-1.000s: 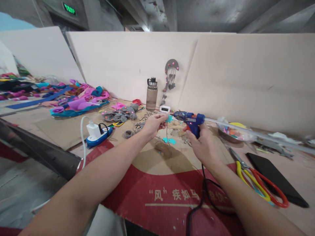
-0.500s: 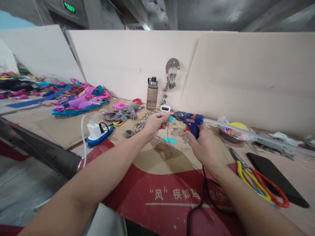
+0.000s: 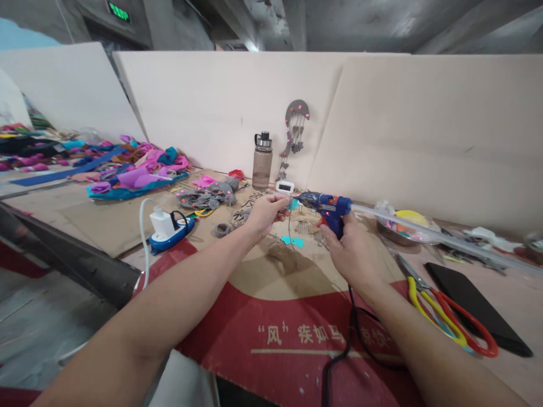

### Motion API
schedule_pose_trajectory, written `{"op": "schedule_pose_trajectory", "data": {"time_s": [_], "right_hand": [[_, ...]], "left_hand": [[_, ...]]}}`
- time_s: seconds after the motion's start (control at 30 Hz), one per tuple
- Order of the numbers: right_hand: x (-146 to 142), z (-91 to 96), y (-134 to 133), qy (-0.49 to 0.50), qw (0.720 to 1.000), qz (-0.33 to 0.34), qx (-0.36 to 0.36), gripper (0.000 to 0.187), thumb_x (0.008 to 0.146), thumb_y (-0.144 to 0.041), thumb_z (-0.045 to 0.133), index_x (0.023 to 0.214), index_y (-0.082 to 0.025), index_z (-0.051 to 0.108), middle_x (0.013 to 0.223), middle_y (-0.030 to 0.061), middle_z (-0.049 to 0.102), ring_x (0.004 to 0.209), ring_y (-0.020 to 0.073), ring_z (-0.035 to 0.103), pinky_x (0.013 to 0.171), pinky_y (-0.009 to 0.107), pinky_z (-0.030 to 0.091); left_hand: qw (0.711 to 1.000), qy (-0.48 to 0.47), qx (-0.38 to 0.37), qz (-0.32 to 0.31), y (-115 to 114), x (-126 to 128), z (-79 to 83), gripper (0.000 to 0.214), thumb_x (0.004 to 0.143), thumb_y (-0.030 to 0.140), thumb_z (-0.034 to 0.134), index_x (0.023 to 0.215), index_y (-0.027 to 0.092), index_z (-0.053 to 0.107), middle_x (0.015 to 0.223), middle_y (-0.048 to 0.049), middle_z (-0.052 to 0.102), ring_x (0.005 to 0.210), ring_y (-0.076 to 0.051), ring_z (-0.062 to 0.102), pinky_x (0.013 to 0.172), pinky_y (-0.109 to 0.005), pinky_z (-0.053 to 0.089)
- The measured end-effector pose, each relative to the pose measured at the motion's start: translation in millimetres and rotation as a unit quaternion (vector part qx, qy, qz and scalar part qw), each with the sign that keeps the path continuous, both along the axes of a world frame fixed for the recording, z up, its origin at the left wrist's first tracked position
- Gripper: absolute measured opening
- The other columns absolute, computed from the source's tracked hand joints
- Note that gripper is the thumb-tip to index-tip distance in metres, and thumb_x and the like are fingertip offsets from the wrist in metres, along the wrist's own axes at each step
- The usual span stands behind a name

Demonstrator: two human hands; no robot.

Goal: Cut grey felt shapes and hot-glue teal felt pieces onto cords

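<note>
While the right hand (image 3: 354, 249) is closed around the grip of the blue glue gun (image 3: 328, 206), the nozzle points left, just beside a small teal piece (image 3: 292, 204); the left hand (image 3: 265, 213) pinches that piece between thumb and fingertips, above the table (image 3: 271, 282); scissors (image 3: 441, 314) lie beside the right forearm.

Far side of my tabletop (image 3: 524, 299): one grey water bottle (image 3: 262, 162), upright against the pale board (image 3: 424, 124); one grey felt ornament (image 3: 294, 131) with pink dots, leaning on that board just beside the bottle; one small white clock (image 3: 284, 187) below it; to my left, a blue power strip (image 3: 169, 233) carrying a white charger (image 3: 159, 221); heaped purple, pink and teal felt (image 3: 136, 169) beyond; to my right, yellow- and red-handled scissors (image 3: 445, 316) beside a flat black case (image 3: 475, 305); a metal bowl (image 3: 396, 236) of coloured scraps.
</note>
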State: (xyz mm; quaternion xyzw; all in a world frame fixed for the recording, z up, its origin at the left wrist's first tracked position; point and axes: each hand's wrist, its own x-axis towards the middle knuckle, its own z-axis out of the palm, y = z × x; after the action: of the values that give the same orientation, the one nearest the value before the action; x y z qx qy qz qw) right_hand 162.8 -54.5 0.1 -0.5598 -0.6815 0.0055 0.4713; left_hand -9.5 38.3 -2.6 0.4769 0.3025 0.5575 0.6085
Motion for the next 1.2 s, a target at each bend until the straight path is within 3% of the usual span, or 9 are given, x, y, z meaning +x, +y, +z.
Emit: {"op": "schedule_pose_trajectory", "data": {"time_s": [1.2], "right_hand": [[-1.9, 1.0, -2.3, -0.011, 1.0, -0.005, -0.001, 0.035, 0.088, -0.033, 0.051, 0.121, -0.023, 0.053, 0.105, 0.0128, 0.069, 0.092, 0.0309, 0.066, 0.08, 0.046, 0.051]], "left_hand": [[1.0, 0.006, 0.007, -0.005, 3.2, -0.6, -2.7, 0.023, 0.069, 0.029, 0.079, 0.073, 0.012, 0.063, 0.058, 0.0024, 0.056, 0.047, -0.005, 0.051, 0.043, -0.017, 0.034]]}}
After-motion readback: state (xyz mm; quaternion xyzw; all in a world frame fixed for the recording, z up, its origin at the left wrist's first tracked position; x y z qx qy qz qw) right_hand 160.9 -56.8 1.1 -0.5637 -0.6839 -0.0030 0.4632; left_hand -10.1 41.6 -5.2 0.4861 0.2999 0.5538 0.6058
